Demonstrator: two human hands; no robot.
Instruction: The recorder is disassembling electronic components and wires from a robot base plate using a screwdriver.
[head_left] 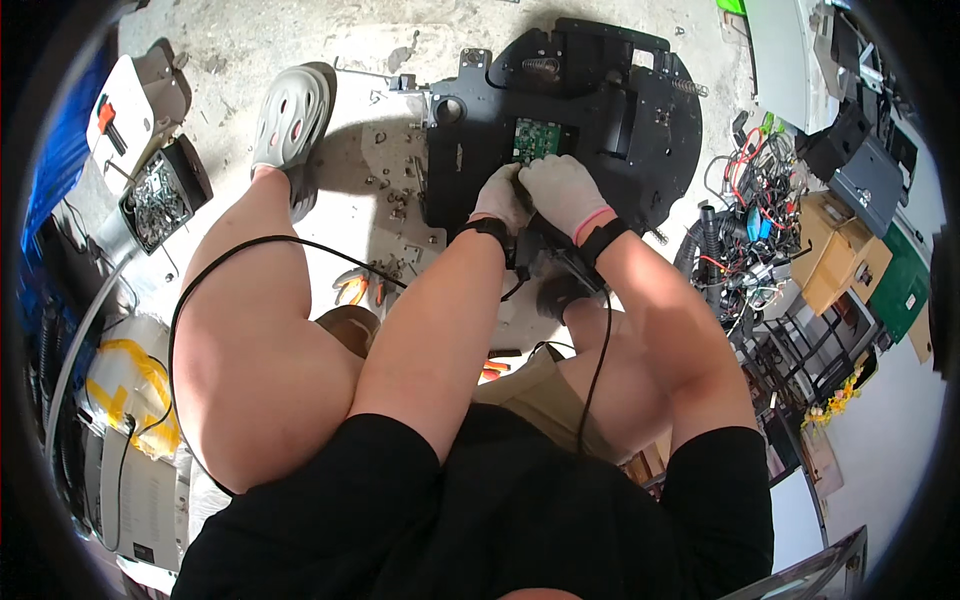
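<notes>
A black chassis plate (470, 140), rounded on its right side, lies on the floor ahead of me. A green circuit board (537, 138) sits in an opening near its middle. My left hand (503, 197) and my right hand (563, 190), both in whitish gloves, meet just below that board, over the plate's near part. Their fingers are curled in close together, and whatever they pinch is hidden by the gloves. Coil springs (541, 66) show on the plate. A strap with a small black device and cable circles each wrist.
Loose screws (398, 200) lie left of the plate, with orange-handled pliers (352, 287) nearer me. A metal box of screws (160, 197) stands at far left. Tangled wires (755, 215) and a cardboard box (832, 246) are on the right. A black cable (250, 241) crosses my left leg.
</notes>
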